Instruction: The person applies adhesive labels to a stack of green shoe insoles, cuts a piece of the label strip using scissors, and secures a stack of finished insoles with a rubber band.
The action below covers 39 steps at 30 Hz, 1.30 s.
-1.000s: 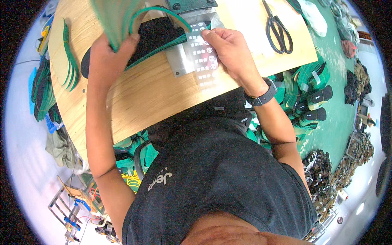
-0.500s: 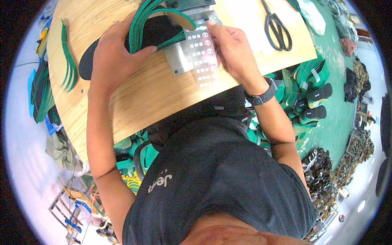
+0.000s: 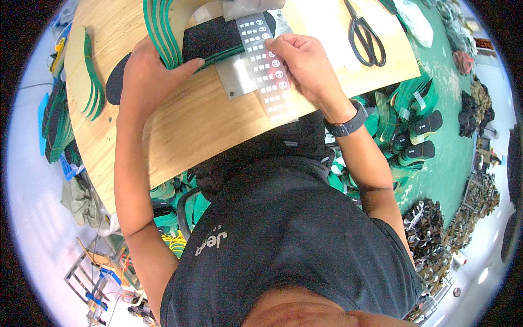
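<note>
Holding a fanned stack of green-edged insoles [image 3: 163, 30] against the wooden worktable [image 3: 180, 125], the left hand [image 3: 147, 73] is closed around the bundle — thumb stretched out along its near side, fingers wrapped over the far side. The stack stands on edge and curves up toward the top rim of the view, overlapping a black insole [image 3: 218, 41] that lies flat on the table beneath it.

Right hand [image 3: 305, 62] rests on a clear sticker sheet [image 3: 269, 71] printed with rows of small round labels. Fingertips are curled down onto the sheet's upper right part; whether a label is pinched between them cannot be told. The sheet lies across a grey metal plate [image 3: 234, 76] and runs down toward the table's near edge. A dark wristband [image 3: 348, 122] sits on the right wrist.

Black scissors [image 3: 366, 35] lie closed-looking on the table, well to the right of the hand — untouched. A second pile of green-edged insoles [image 3: 87, 71] rests at the table's left end. More green and black insoles [image 3: 414, 120] are heaped on the green floor [image 3: 447, 163] at right.
</note>
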Available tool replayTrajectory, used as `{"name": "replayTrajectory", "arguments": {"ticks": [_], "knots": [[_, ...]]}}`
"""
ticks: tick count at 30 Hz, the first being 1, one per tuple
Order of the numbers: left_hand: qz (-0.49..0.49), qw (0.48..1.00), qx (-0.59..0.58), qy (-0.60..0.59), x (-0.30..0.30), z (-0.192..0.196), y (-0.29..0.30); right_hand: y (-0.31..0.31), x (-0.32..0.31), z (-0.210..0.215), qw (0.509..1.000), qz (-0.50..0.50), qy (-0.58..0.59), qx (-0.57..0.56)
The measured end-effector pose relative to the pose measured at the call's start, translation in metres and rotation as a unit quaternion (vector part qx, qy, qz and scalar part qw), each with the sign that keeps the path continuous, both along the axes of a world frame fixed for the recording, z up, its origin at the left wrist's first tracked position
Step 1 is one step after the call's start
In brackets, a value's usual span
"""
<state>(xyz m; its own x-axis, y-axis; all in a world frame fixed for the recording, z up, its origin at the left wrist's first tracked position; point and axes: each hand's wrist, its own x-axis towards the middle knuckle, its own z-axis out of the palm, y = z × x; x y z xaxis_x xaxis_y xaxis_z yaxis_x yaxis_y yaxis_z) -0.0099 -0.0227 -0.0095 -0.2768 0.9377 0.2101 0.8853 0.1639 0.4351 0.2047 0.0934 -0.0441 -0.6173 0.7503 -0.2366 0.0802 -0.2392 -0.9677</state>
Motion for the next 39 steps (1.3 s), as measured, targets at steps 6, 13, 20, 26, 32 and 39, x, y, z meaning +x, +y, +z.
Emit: {"name": "replayTrajectory", "arguments": {"ticks": [6, 13, 20, 26, 32, 39], "knots": [[-0.019, 0.998, 0.049, 0.029, -0.003, -0.013, 0.001, 0.004, -0.001, 0.0, 0.998, 0.034, -0.037, 0.04], [-0.033, 0.998, 0.03, 0.044, 0.004, -0.006, 0.004, 0.002, 0.0, -0.001, 0.998, 0.029, -0.022, 0.043], [-0.004, 1.0, -0.004, 0.027, -0.001, -0.005, 0.001, 0.0, 0.009, 0.003, 0.998, -0.026, 0.035, -0.035], [0.07, 0.986, 0.027, -0.151, -0.006, -0.002, -0.003, 0.008, 0.019, -0.003, 0.989, -0.101, 0.088, -0.065], [0.12, 0.943, 0.152, -0.269, -0.025, -0.011, -0.01, 0.009, 0.003, 0.003, 0.998, 0.054, -0.039, 0.0], [0.104, 0.937, 0.178, -0.283, -0.027, -0.015, -0.008, 0.013, 0.003, -0.001, 0.996, 0.068, -0.059, 0.017]]}}
